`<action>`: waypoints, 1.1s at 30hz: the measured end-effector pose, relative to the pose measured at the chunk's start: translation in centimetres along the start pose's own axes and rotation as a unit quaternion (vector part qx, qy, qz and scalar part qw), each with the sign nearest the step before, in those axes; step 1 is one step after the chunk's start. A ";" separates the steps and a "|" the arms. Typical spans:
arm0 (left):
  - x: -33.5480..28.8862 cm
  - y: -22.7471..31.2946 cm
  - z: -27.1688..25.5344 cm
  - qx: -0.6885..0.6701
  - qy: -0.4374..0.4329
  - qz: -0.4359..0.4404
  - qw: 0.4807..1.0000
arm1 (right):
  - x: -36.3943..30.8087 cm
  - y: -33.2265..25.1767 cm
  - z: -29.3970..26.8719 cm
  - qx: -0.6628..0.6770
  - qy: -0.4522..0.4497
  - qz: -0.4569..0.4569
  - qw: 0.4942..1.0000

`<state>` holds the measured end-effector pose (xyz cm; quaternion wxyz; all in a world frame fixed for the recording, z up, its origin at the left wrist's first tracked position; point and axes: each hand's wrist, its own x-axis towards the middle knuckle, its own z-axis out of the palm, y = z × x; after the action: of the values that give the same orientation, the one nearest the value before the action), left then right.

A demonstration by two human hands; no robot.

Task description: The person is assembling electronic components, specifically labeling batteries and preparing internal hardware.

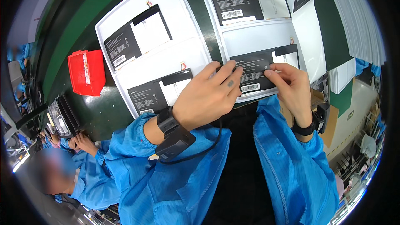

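Note:
A flat black battery pack [258, 64] with a printed label, a white panel and a small coloured wire lead lies in the near compartment of the right white tray [218, 37]. Over its left end, my left hand [210, 96] curls its fingers down onto the pack. My right hand [293, 87] has thumb and index fingertip brought together against the pack's face near its middle. Whatever lies between those two fingertips is too small to make out. Another battery pack [233, 2] sits in the tray's far compartment.
To the left, a white tray [102, 27] holds two more battery packs [121, 48]. A red bin [86, 73] stands beside it on the dark green table. White sheets or trays [354, 12] are stacked at the far right. At lower left a co-worker in blue [91, 183] sits close by.

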<state>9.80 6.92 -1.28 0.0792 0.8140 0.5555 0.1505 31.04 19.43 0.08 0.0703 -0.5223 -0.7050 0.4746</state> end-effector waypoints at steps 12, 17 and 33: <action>2.7 2.7 4.2 -0.085 -0.025 -0.050 0.995 | 2.7 4.2 -4.5 -0.169 0.254 -0.144 0.942; 2.8 3.5 5.1 -0.120 -0.040 0.095 0.987 | 4.6 5.6 -5.3 -0.229 0.320 -0.175 0.903; 1.8 -2.1 0.1 -0.086 0.240 -0.279 0.926 | 4.9 3.7 -7.7 -0.040 0.281 -0.181 0.941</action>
<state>8.64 9.40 -1.66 0.0526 0.5555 0.7477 0.3601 35.93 27.93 -0.50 0.3300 -0.5002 -0.7575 0.2590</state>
